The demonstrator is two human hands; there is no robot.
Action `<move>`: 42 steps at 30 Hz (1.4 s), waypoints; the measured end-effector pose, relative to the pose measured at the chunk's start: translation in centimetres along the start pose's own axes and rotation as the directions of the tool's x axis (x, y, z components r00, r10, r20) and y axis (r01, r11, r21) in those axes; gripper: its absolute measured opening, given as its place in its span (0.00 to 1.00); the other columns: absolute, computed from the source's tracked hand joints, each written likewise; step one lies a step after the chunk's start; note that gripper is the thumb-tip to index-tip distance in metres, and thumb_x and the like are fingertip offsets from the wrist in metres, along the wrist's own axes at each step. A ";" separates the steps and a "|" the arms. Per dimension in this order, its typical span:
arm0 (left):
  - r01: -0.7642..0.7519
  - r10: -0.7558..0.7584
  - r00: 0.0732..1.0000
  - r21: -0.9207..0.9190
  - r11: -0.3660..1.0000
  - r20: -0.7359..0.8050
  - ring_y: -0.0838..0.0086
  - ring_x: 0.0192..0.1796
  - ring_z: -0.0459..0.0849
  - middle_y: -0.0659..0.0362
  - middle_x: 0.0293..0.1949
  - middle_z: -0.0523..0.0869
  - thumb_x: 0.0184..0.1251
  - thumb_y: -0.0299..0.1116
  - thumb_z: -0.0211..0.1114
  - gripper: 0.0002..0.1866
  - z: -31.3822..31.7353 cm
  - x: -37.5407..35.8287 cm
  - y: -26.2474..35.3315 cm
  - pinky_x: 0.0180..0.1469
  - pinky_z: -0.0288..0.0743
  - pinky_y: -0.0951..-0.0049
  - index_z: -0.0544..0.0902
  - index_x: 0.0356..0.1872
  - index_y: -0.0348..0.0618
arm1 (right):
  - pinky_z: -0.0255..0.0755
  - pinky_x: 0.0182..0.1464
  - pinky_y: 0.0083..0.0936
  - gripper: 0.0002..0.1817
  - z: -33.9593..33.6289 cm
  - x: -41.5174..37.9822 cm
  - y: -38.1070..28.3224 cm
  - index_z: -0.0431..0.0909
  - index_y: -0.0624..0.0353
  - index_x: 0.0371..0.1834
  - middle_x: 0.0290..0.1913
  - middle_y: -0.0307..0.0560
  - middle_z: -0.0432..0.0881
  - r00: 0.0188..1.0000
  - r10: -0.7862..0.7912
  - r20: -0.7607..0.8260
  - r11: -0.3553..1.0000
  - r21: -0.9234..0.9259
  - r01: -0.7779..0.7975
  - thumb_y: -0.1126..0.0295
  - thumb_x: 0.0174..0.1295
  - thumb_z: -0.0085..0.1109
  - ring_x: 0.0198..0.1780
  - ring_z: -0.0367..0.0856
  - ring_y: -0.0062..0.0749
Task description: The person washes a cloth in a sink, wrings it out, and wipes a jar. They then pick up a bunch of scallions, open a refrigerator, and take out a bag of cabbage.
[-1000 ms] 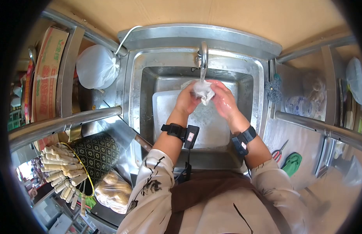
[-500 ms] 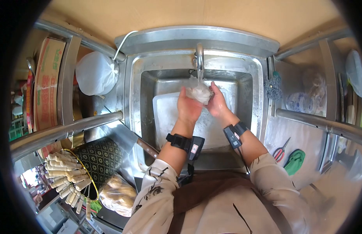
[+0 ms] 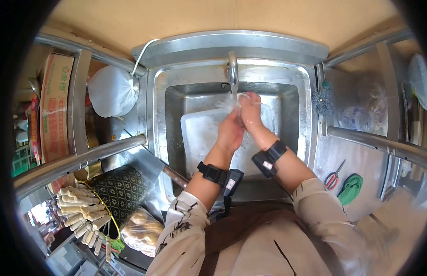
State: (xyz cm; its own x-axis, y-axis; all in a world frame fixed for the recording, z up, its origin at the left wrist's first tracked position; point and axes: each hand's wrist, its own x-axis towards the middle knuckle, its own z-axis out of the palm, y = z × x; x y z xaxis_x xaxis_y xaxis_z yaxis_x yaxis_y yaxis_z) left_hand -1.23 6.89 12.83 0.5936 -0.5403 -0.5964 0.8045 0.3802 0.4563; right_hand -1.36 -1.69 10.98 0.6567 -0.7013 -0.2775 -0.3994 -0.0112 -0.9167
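Water runs from the faucet [image 3: 232,69] onto my two hands over the metal sink [image 3: 289,133]. My right hand [image 3: 251,112] is closed around a whitish, wet bundle, most of it hidden by the fingers. Against it from the left and below presses my left hand [image 3: 231,129], its fingers closed on the same bundle. Splashing water blurs the fingertips. A pale translucent tray [image 3: 197,142] lies in the sink under my hands.
Left of the sink are a tied white bag [image 3: 113,91], a cleaver [image 3: 174,175], a patterned container [image 3: 126,188] of wooden-handled tools and a cardboard box [image 3: 57,106]. On the right are a scrubber [image 3: 323,101], scissors [image 3: 332,181] and green cloth [image 3: 350,189].
My hands have gone from cupped open under the whitish bundle to closed together around it. The right hand has turned over, and the bundle is now mostly covered.
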 end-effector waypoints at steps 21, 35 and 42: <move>-0.150 0.148 0.983 -0.004 0.989 -0.106 0.66 0.53 0.73 0.54 0.50 0.75 0.73 0.42 0.40 0.19 1.1 0.2 -0.7 0.57 0.65 0.66 0.69 0.54 0.41 | 0.46 0.68 0.29 0.26 0.5 -0.7 0.9 0.59 0.66 0.63 0.66 0.64 0.56 0.956 0.083 0.281 0.944 0.286 -0.166 0.64 0.63 0.38 0.69 0.51 0.50; -0.029 0.024 0.985 0.028 0.999 0.170 0.70 0.53 0.74 0.56 0.51 0.75 0.71 0.44 0.44 0.22 -6.3 5.2 0.4 0.55 0.69 0.70 0.66 0.61 0.44 | 0.45 0.69 0.26 0.27 1.2 -4.8 -0.2 0.55 0.61 0.67 0.68 0.57 0.55 0.924 -0.228 0.307 0.974 0.070 0.217 0.64 0.65 0.38 0.70 0.52 0.42; 0.080 -0.110 0.989 0.260 0.962 0.103 0.72 0.53 0.74 0.61 0.50 0.75 0.58 0.33 0.63 0.24 0.3 -2.4 2.1 0.54 0.67 0.67 0.69 0.57 0.48 | 0.47 0.69 0.33 0.24 -2.3 -0.4 1.4 0.59 0.62 0.64 0.66 0.56 0.60 0.897 -0.118 0.427 0.966 0.257 0.005 0.68 0.65 0.40 0.69 0.54 0.45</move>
State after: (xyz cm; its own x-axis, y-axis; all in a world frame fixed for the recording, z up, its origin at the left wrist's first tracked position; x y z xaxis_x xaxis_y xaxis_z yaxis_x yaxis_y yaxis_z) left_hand -0.99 8.79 15.44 0.4965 -0.6533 -0.5716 0.8164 0.1277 0.5632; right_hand -3.59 -3.06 10.49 0.9090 -0.3233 -0.2631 -0.2182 0.1686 -0.9612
